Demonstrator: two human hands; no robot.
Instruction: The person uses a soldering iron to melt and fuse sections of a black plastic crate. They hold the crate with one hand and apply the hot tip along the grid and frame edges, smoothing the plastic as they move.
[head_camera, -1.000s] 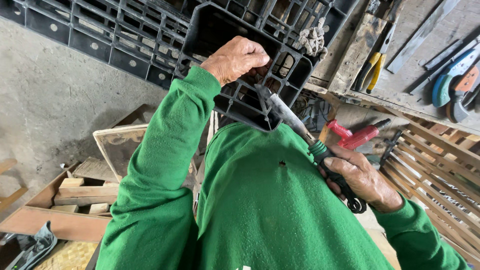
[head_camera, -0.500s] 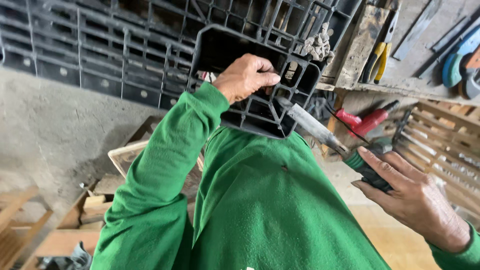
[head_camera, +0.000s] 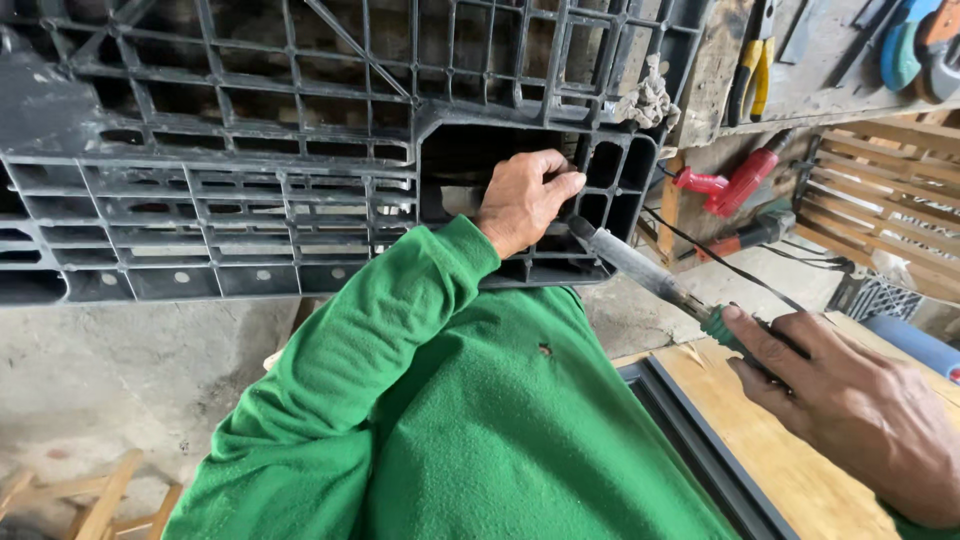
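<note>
Up against the black plastic pallet (head_camera: 250, 190), the left hand (head_camera: 520, 200) has its grip curled shut on the rim of a deep pocket in the pallet's moulded foot, fingers hooked over the edge and the thumb hidden behind. Just right of that grip, the metal shaft of a long tool (head_camera: 640, 268) runs slantwise down from the pocket's corner, its tip touching or very near the plastic; I cannot tell which. Lower right, the right hand (head_camera: 850, 400) wraps closed about the tool's green handle, forefinger laid along it. Judging from this, the tool is placed at the corner but the plastic there shows no break or opening yet, so the work looks barely started. Beyond the right grip, yellow-handled pliers (head_camera: 750, 60) lie on a wooden surface (head_camera: 830, 90).
</note>
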